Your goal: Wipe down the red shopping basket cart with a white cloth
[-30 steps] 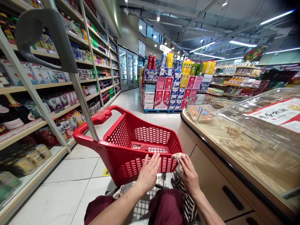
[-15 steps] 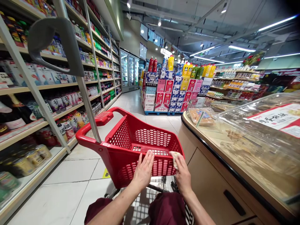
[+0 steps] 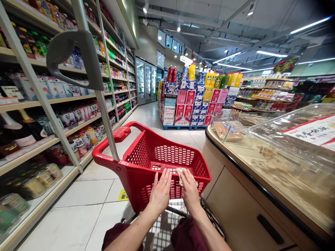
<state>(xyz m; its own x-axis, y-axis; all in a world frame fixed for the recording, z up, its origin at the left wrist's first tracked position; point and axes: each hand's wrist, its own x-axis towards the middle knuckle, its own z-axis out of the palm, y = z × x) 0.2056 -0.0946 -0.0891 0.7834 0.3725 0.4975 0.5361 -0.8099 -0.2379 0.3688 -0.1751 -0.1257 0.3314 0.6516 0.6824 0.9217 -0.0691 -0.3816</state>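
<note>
Supermarket aisle (image 3: pixel 78 191), drink shelves (image 3: pixel 31 156) left, counter (image 3: pixel 235 202) right: red cart (image 3: pixel 131 183) between. Left hand (image 3: pixel 160 191) unclenched, flat against near rim (image 3: pixel 146 168), apparently for steadying; right hand (image 3: pixel 190 190) grasping pale cloth (image 3: pixel 180 172) over same edge, presumably for close contact.

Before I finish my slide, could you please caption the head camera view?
Right hand holds a pale cloth at the rim of a red shopping cart, left hand alongside, near drink shelves.

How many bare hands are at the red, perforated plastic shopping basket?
2: the left hand at the near rim of the basket, and the right hand, with an off-white cloth under it, farther right along that rim. No others are visible.
</note>
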